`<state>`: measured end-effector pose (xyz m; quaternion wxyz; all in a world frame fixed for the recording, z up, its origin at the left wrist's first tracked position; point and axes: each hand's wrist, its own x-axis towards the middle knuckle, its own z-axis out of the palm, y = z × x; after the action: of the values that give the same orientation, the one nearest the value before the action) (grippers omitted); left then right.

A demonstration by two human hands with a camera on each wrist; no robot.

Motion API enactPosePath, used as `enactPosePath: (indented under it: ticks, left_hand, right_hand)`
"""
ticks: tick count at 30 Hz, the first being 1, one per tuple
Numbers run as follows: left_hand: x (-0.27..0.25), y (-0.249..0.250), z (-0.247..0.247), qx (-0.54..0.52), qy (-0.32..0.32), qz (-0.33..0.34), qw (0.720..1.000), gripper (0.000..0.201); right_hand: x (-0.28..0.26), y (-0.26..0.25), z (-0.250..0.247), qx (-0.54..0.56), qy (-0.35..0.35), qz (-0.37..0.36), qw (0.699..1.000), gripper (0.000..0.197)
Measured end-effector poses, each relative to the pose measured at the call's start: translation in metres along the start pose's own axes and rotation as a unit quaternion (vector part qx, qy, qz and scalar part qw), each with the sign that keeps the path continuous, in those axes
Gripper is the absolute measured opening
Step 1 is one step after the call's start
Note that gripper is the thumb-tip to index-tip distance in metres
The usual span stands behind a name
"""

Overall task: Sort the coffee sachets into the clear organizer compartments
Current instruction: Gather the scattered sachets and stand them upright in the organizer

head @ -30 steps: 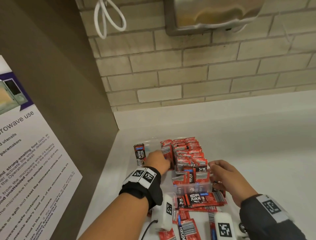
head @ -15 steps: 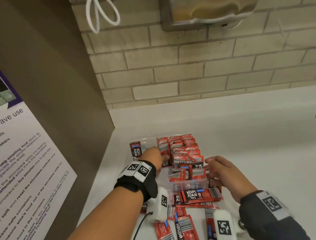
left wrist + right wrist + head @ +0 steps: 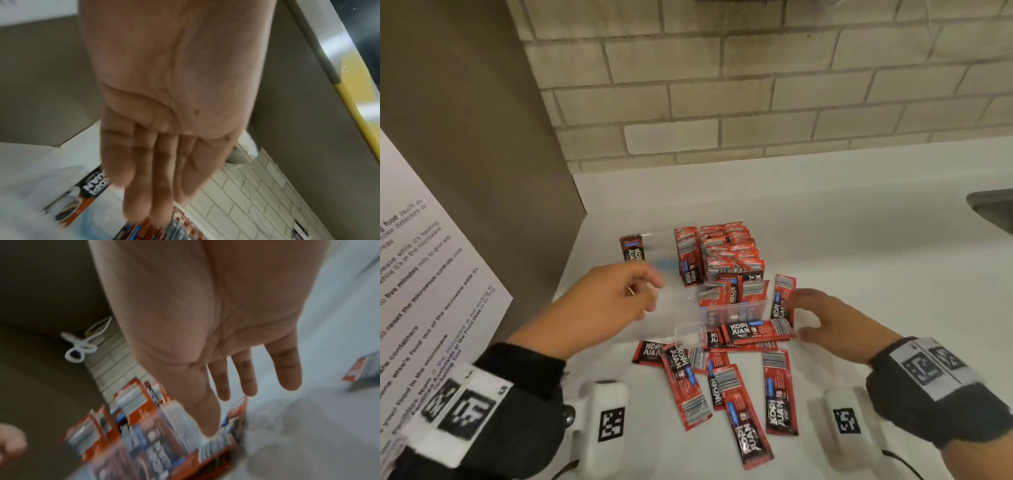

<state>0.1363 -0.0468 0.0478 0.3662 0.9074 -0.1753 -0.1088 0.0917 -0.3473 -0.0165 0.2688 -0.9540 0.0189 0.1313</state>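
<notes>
Hands: we find the left hand over the organizer's left side, fingers loosely bent in the head view and straight in the wrist view, holding nothing. The right hand sits just right of the organizer, fingers spread and empty, fingertips beside an upright sachet.

Item 1, loose sachets: flat on the table, just in front of the organizer, between our 2 hands and nearer than the fingertips. Long axes mostly run toward and away from us; 1 stack lies crosswise against the front wall, touching it, nearer the right hand.

Item 2, clear organizer: right compartments packed with sachets on end; left compartment holds 1 upright sachet.

Judgement: the right hand is better placed for the crosswise stack.
</notes>
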Motion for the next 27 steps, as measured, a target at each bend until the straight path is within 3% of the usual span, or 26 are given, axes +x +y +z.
enactPosePath:
  ticks: [3, 5, 8, 12, 15, 20, 22, 24, 27]
  left_hand:
    - [-0.023, -0.015, 0.015, 0.093, -0.154, 0.054, 0.982, 0.026]
    - [-0.029, -0.023, 0.028, 0.126, -0.202, 0.077, 0.968, 0.03]
    - [-0.03, -0.028, 0.045, 0.154, -0.212, 0.125, 0.957, 0.037]
    - [-0.031, -0.031, 0.06, 0.195, -0.222, 0.134, 0.946, 0.047]
    - [-0.027, -0.033, 0.065, 0.227, -0.218, 0.145, 0.938, 0.054]
    - [-0.029, -0.033, 0.067, 0.275, -0.224, 0.144, 0.924, 0.032]
    - [-0.031, -0.031, 0.066, 0.292, -0.223, 0.14, 0.92, 0.026]
    - [-0.032, -0.029, 0.065, 0.298, -0.213, 0.137, 0.92, 0.019]
    - [-0.034, -0.03, 0.064, 0.283, -0.211, 0.11, 0.929, 0.014]
  right_hand:
    - [0.004, -0.003, 0.009, -0.129, -0.061, -0.023, 0.989, 0.054]
    - [0.004, -0.007, 0.01, -0.167, -0.059, -0.03, 0.984, 0.051]
    - [0.001, -0.014, 0.008, -0.191, -0.062, -0.054, 0.978, 0.041]
    - [0.004, -0.013, 0.005, -0.194, -0.046, -0.049, 0.979, 0.047]
    - [0.009, -0.012, 0.004, -0.279, -0.052, -0.063, 0.957, 0.043]
    - [0.007, -0.01, 0.0, -0.356, -0.087, -0.027, 0.93, 0.027]
    - [0.003, -0.006, -0.007, -0.329, -0.075, -0.029, 0.941, 0.016]
    - [-0.004, 0.0, -0.021, -0.272, -0.039, -0.023, 0.961, 0.029]
    - [-0.022, 0.012, -0.05, -0.166, 0.033, 0.006, 0.986, 0.024]
